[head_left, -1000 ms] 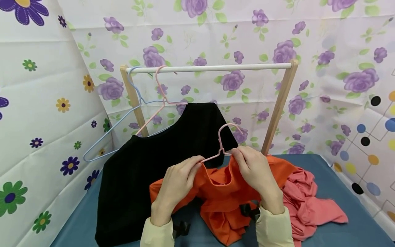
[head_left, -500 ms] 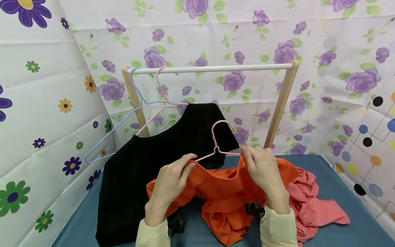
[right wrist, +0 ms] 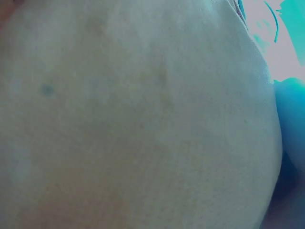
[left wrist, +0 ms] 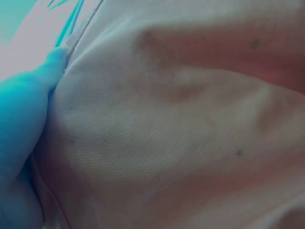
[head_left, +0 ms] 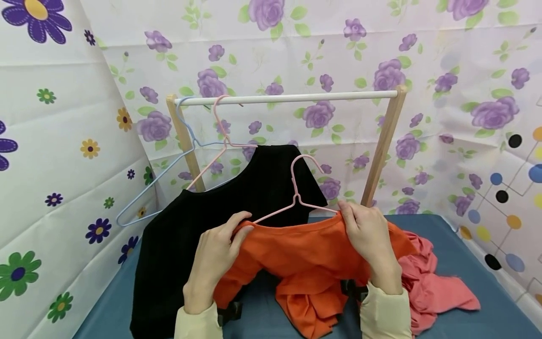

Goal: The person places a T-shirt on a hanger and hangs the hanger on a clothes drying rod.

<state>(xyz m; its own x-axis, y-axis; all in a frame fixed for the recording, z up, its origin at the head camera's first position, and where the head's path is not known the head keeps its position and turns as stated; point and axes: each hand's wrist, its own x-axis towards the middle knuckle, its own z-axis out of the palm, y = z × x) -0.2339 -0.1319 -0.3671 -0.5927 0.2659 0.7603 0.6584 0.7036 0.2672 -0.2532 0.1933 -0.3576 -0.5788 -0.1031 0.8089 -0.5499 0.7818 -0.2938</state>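
In the head view, an orange shirt (head_left: 292, 245) is spread between both hands, its neckline stretched nearly straight. A pink hanger (head_left: 296, 197) rises from that neckline, hook up, its sloping arms running under the cloth. My left hand (head_left: 213, 256) pinches the collar and hanger arm at the left, thumb in front. At the right, my right hand (head_left: 370, 238) grips the other side of the collar. Cloth fills most of both wrist views; part of the left hand (left wrist: 21, 114) and of the right hand (right wrist: 293, 119) shows at the edges. The hanger's ends are hidden.
Behind stands a rack with a white rail (head_left: 292, 98) and wooden posts. A blue hanger (head_left: 154, 181) and another pink hanger hang on its left, the latter carrying a black shirt (head_left: 190, 245). Crumpled pink cloth (head_left: 440, 292) lies right on the blue table surface (head_left: 478, 268).
My hands have moved apart, drawing the orange neckline wider and flatter. More of the pink hanger shows above the collar, and its hook sits higher and slightly further left.
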